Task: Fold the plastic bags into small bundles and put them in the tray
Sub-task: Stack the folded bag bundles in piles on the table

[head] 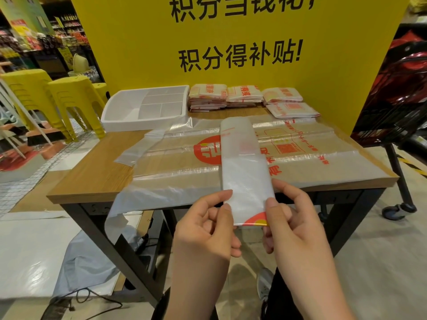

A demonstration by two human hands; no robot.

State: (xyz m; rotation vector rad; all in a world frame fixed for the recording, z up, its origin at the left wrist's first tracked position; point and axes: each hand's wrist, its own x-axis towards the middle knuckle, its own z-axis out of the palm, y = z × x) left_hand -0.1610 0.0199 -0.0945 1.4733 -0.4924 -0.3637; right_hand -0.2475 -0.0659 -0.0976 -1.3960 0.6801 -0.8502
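Observation:
A plastic bag folded into a long narrow strip (243, 162) reaches from my hands out over the table. My left hand (208, 224) pinches its near left corner and my right hand (292, 218) pinches its near right corner, just off the table's front edge. Under the strip lies a flat, unfolded translucent bag with red print (300, 155); part of it hangs over the front left edge. A white divided tray (115, 112) stands at the back left of the table, its compartments holding nothing I can see. Stacks of folded bags (208, 97) lie at the back.
The wooden table (97, 172) stands against a yellow sign board (231, 42). Yellow stools (76, 98) are to the left, a black wheeled cart (397, 112) to the right. A cable and plastic sheeting lie on the floor at lower left.

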